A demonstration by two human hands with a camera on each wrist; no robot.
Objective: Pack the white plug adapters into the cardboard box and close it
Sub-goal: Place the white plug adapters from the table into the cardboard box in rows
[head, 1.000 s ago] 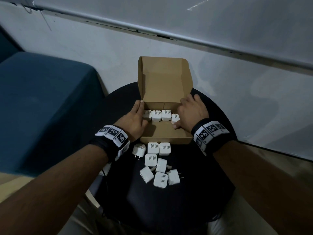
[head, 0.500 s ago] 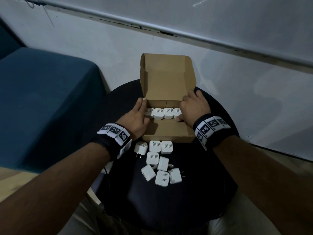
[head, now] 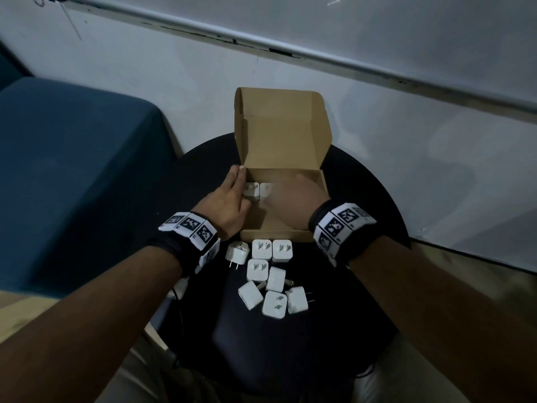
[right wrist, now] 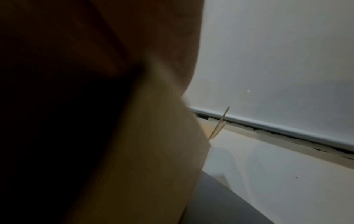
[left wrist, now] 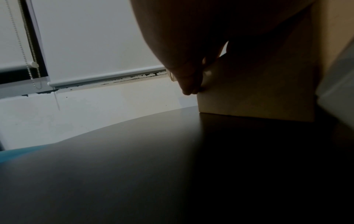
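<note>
Reaching your blurred right hand [head: 293, 199], fingers flat, across the cardboard box [head: 318, 181] could knock the adapters [head: 252, 191] askew; your left hand [head: 229, 203], fingers straight, braces its wall.

Left hand [left wrist: 191, 45] seen from below, dark and close, filling the upper middle. Fingertips [left wrist: 188, 89] pressed against the upper near corner of the cardboard box [left wrist: 258, 94]. Box wall upright, tan, resting flat on the dark counter [left wrist: 134, 166]. Curved counter edge running left from the box base. Behind: pale wall [left wrist: 95, 109], roller blind [left wrist: 91, 37] with its bottom bar, bead chain [left wrist: 30, 57] hanging at far left. Sliver of blue at the lower left edge; object unclear.
</note>
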